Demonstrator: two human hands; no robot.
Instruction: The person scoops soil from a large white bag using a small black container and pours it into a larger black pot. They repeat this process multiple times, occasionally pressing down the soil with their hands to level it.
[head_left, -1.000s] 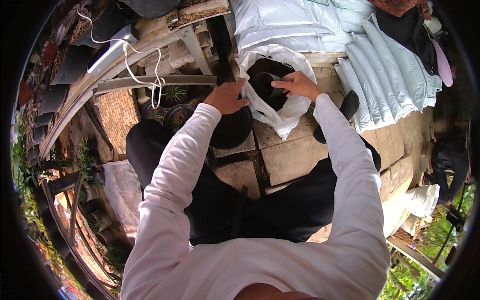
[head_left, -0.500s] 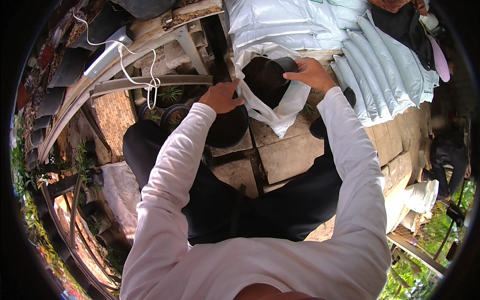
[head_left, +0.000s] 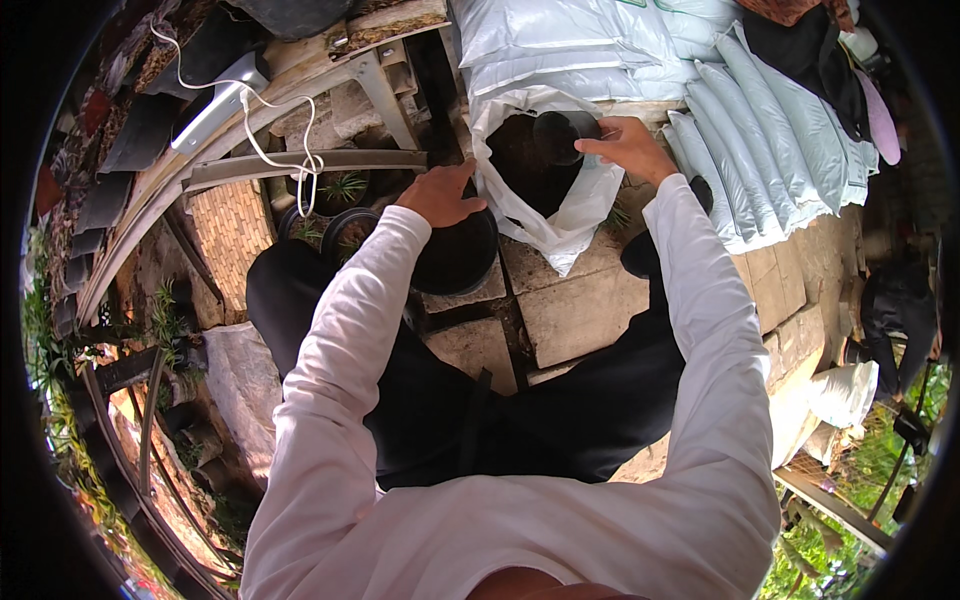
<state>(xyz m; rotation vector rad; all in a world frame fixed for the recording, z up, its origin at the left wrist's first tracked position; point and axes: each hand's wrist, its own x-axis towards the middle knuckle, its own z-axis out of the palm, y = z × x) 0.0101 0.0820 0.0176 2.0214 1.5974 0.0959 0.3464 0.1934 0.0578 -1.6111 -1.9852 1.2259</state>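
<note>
My right hand (head_left: 635, 148) grips a small black cup-like pot (head_left: 560, 137) by its side. The pot hangs tilted over dark soil (head_left: 525, 170) inside an open white plastic bag (head_left: 562, 240), its round dark end showing. My left hand (head_left: 443, 194) is at the bag's left edge, above a larger black plant pot (head_left: 455, 265). Its thumb and forefinger are apart, with nothing seen between them. Whether the fingertips touch the bag is unclear. The hand and sleeve partly cover the larger pot's mouth.
Stacked pale sacks (head_left: 560, 45) lie behind the bag, with a leaning row of sacks (head_left: 765, 150) to the right. Small potted plants (head_left: 348, 232) stand left of the larger pot. A metal bar (head_left: 300, 170) and a white cable (head_left: 245, 120) are at the left. Paving slabs (head_left: 580, 310) lie below.
My right hand has turned the small black pot over the soil, so its round dark end now shows more fully. My left hand has barely moved.
</note>
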